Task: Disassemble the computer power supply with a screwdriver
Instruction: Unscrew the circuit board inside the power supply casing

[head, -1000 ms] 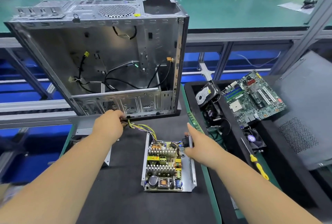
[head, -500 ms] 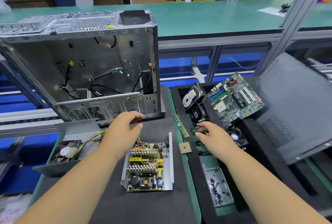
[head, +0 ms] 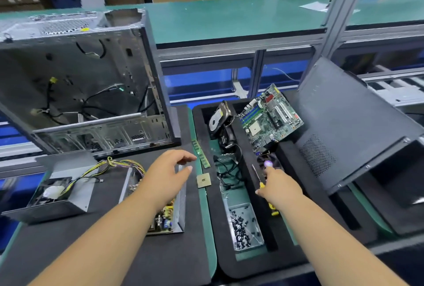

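Observation:
The opened power supply lies on the black mat, its circuit board sitting in a metal tray partly hidden by my left forearm. Its grey cover with the fan lies to the left, and yellow and black wires run between the two. My left hand hovers over the tray's far end with relaxed fingers, holding nothing. A yellow-handled screwdriver lies on the black foam divider to the right. My right hand rests over its handle with the fingers stretched forward; no grip is visible.
An empty computer case stands at the back left. A memory stick and a processor chip lie by the mat's edge. The foam tray holds a hard drive, motherboard, cables and a screw dish. A side panel leans at right.
My right hand moved right from the cables in the foam tray onto the screwdriver. My left hand drifted right over the power supply, and my view swung rightward.

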The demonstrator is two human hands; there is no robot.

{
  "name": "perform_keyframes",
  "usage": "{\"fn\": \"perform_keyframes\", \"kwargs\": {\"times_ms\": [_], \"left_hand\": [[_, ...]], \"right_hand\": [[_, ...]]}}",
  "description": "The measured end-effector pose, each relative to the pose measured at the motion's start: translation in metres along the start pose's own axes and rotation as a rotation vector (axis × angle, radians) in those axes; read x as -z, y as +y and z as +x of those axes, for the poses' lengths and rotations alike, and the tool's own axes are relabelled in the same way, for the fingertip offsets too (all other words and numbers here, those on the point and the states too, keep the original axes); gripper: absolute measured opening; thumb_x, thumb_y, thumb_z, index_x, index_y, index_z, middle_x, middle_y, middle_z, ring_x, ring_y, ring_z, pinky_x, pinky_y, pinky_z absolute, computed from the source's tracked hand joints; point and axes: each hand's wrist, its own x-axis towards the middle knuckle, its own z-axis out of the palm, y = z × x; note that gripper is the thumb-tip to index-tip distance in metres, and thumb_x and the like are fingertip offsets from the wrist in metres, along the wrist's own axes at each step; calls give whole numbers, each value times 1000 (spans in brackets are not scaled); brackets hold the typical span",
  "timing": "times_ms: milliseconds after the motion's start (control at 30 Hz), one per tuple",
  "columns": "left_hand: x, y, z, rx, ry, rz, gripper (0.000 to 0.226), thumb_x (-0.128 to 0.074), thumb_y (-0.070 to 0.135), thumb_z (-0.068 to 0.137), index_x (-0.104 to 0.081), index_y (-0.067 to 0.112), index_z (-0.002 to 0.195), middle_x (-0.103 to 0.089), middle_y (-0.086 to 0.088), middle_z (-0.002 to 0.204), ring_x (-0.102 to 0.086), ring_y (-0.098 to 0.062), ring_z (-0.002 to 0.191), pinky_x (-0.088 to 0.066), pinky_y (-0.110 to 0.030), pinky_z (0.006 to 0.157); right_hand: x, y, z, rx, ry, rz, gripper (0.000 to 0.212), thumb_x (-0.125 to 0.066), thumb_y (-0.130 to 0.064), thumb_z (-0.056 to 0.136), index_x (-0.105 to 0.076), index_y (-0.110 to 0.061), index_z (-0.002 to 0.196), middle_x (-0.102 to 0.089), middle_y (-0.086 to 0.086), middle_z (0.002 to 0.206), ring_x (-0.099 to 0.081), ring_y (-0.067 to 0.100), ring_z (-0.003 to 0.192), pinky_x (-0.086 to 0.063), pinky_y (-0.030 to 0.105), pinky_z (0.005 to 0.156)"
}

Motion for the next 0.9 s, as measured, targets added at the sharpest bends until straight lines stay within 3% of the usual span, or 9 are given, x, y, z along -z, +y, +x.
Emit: {"fn": "perform_keyframes", "kwargs": {"times_ms": [300, 433, 533, 633, 767, 900], "left_hand": [[-5, 8, -16, 49, 64, -40, 29, -63, 13, 92, -66, 40, 102, -62, 21, 108, -54, 10, 102, -41, -16, 90], [-2, 9, -24, 74, 82, -60, 27, -63, 14, 93, -67, 40, 101, -60, 22, 108, -54, 11, 101, -43, -20, 91], [3, 7, -28, 81, 93, -58, 27, -62, 13, 93, -68, 36, 104, -60, 21, 107, -55, 7, 102, -48, -27, 96], [11, 2, -30, 81, 92, -72, 27, -62, 11, 93, -69, 34, 105, -59, 21, 107, -57, 2, 103, -53, -35, 92], [24, -16, -27, 48, 79, 10, 28, -63, 14, 93, -66, 37, 108, -60, 21, 110, -54, 3, 107, -44, -22, 93], [37, -38, -24, 30, 33, 56, 28, -63, 16, 93, -64, 38, 110, -58, 22, 111, -53, 6, 106, -41, -21, 92]], "right_hand": [[-9, 5, 6, 1, -54, -47, 56, -73, -39, 86, -45, -16, 127, -61, 5, 125, -61, 27, 113, -43, 33, 76], [-12, 5, 7, -9, -24, -59, 36, -61, -27, 92, -45, -15, 123, -64, 7, 122, -62, 28, 113, -41, 32, 74], [-10, 2, 5, -30, -9, -42, 35, -55, -20, 92, -44, -12, 125, -65, 9, 119, -63, 29, 110, -41, 31, 72], [-5, -5, -1, -8, 3, 39, 43, -59, -24, 92, -38, -9, 126, -65, 10, 113, -63, 30, 101, -39, 31, 68], [1, -25, -10, 50, 79, 290, 26, -63, -26, 89, -42, -19, 103, -61, 0, 88, -57, 21, 75, -32, 32, 55], [8, -54, -25, 88, 208, 485, 22, -66, -30, 89, -48, -24, 102, -61, -10, 82, -57, 7, 72, -36, 28, 56]]}}
